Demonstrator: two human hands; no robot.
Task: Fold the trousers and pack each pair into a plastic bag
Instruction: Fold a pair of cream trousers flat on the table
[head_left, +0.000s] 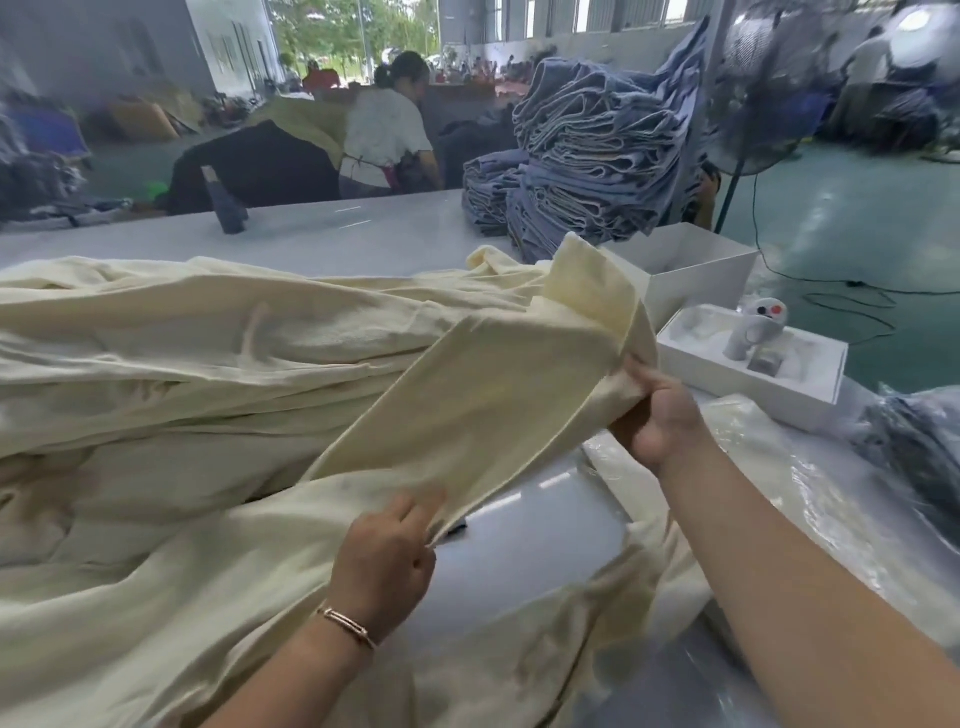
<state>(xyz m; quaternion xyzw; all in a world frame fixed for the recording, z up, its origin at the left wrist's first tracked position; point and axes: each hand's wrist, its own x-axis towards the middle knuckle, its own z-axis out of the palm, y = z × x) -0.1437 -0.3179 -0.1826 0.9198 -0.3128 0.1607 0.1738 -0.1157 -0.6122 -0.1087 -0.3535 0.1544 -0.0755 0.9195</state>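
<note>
A: Trousers (483, 395), cream ones, are lifted off the pale bench (363, 234) in the head view, one leg stretched flat between both hands. Where exactly do the hands sit?

B: The left hand (387, 556), with a bracelet (347, 626) on its wrist, pinches the near lower edge of the leg. The right hand (655, 410) is curled round the far edge, fingers tucked under the cloth.

A: What lies around them?

B: A large heap of cream trousers (171, 374) fills the left and middle of the bench and drapes toward the person, touching the held pair. On the right, just beside the right forearm, lies a clear plastic bag (810, 478) with cream cloth inside. Beyond it stands a white tray (748, 371) holding a small white device (753, 327), and behind that an open white box (696, 275).

A: And farther back?

B: A tall stack of folded blue garments (602, 156) on the bench's far right, a small dark bottle (226, 205) at the far left, a standing fan (769, 88), and a seated person in a white shirt (387, 130) beyond the bench.
</note>
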